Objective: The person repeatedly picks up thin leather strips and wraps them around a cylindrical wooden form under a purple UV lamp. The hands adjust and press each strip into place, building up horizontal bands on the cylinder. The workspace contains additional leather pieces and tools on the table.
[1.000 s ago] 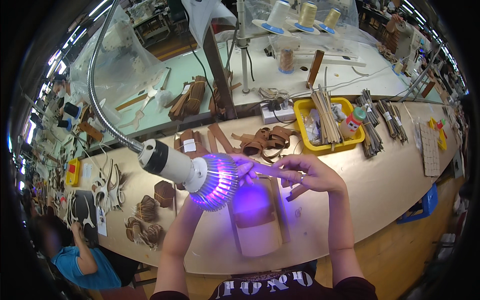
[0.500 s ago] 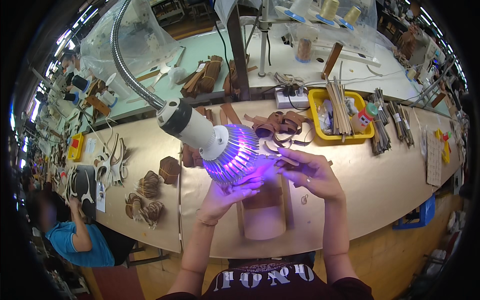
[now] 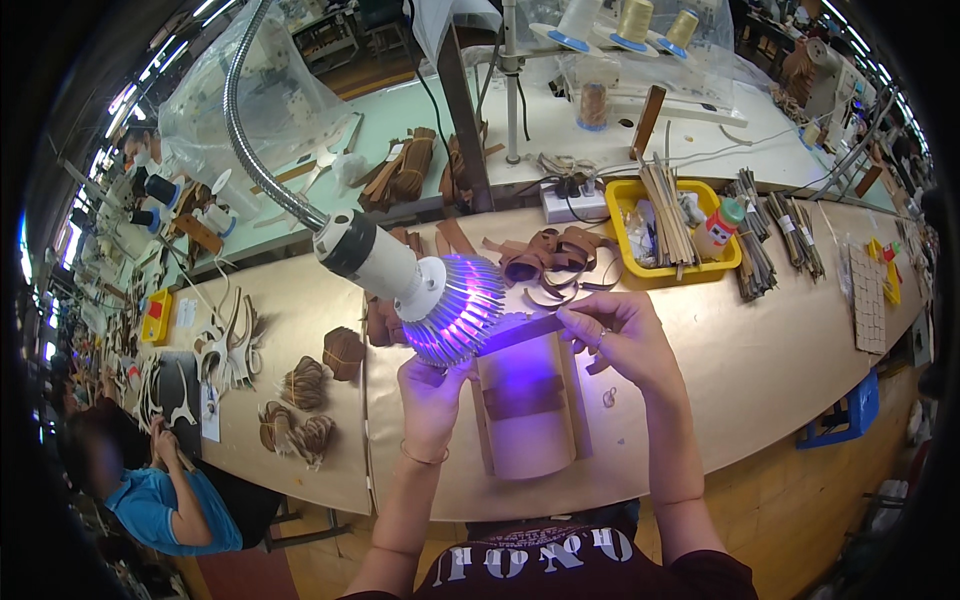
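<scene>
A brown leather strip [image 3: 522,332] stretches between my hands in the purple glow of a finned lamp [image 3: 455,312]. My right hand [image 3: 622,335] pinches its right end between thumb and fingertips. At the other end, my left hand [image 3: 432,400] is closed with the thumb against the strip; the lamp hides some of its fingers. Below the strip, a tan curved block [image 3: 530,445] rests on the table. A darker brown band [image 3: 523,397] lies across that block.
Loose brown strips [image 3: 550,255] lie beyond my hands. A yellow tray [image 3: 690,272] holds sticks and a bottle [image 3: 718,230]. Tied bundles [image 3: 305,383] lie left. The lamp hangs from a bendable metal neck [image 3: 245,150]. A person in blue [image 3: 185,505] sits at the left.
My hands have drawn apart, and the strip now spans straight between them. My left hand moved left, partly behind the lamp. More of the curved block shows. The person at left brought their hands together.
</scene>
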`<action>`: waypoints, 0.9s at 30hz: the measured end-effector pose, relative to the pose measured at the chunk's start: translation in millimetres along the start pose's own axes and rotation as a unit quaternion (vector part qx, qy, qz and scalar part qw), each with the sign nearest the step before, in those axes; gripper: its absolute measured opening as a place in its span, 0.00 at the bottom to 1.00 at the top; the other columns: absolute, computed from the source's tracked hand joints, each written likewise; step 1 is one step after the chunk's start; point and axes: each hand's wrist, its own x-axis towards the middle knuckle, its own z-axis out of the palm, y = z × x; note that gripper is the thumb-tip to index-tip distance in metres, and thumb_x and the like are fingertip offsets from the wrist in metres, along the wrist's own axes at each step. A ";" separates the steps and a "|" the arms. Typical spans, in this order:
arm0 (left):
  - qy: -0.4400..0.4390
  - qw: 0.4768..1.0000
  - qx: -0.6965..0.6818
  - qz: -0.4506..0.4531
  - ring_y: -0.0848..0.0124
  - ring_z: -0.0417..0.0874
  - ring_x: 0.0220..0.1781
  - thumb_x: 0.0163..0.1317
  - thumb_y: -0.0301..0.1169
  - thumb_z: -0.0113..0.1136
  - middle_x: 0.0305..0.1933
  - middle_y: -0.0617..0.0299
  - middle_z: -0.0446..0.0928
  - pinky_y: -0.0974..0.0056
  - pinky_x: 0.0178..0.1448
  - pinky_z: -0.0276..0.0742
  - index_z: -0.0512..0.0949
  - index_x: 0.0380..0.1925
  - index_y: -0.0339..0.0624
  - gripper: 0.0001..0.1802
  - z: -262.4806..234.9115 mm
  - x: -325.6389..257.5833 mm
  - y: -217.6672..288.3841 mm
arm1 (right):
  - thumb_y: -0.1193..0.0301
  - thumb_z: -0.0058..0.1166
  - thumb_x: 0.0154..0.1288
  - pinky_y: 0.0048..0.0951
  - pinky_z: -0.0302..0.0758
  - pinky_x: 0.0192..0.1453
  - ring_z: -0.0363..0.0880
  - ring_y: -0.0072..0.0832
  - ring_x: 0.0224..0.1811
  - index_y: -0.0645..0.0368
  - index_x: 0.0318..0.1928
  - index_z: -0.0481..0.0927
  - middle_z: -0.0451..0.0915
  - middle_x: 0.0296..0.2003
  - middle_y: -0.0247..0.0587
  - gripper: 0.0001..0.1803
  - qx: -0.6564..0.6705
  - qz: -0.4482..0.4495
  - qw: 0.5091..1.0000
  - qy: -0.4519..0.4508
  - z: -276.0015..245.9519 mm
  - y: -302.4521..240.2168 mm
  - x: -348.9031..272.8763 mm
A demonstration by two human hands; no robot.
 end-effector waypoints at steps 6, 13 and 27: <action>0.031 0.999 -0.013 -0.043 0.72 0.84 0.30 0.64 0.25 0.58 0.33 0.56 0.82 0.68 0.33 0.84 0.79 0.35 0.31 0.06 -1.8 -18.6 20.3 | 0.72 0.59 0.64 0.19 0.76 0.31 0.78 0.18 0.26 0.68 0.41 0.84 0.82 0.27 0.39 0.11 0.038 0.022 0.999 -0.021 9.2 -21.5 -0.8; 0.047 0.996 -0.055 -0.061 0.72 0.84 0.29 0.65 0.28 0.58 0.32 0.57 0.81 0.69 0.34 0.84 0.78 0.37 0.34 0.07 -14.5 -14.5 28.8 | 0.72 0.56 0.67 0.20 0.76 0.32 0.78 0.18 0.27 0.66 0.46 0.83 0.83 0.29 0.39 0.12 0.034 -0.020 0.997 -0.067 19.9 -18.7 10.4; 0.068 0.995 0.031 -0.062 0.71 0.84 0.30 0.65 0.27 0.59 0.32 0.55 0.82 0.69 0.37 0.83 0.79 0.37 0.30 0.08 -30.4 -17.2 37.1 | 0.69 0.57 0.66 0.21 0.76 0.34 0.80 0.20 0.30 0.68 0.44 0.82 0.83 0.30 0.41 0.13 0.030 -0.024 0.994 -0.102 30.2 -0.6 17.4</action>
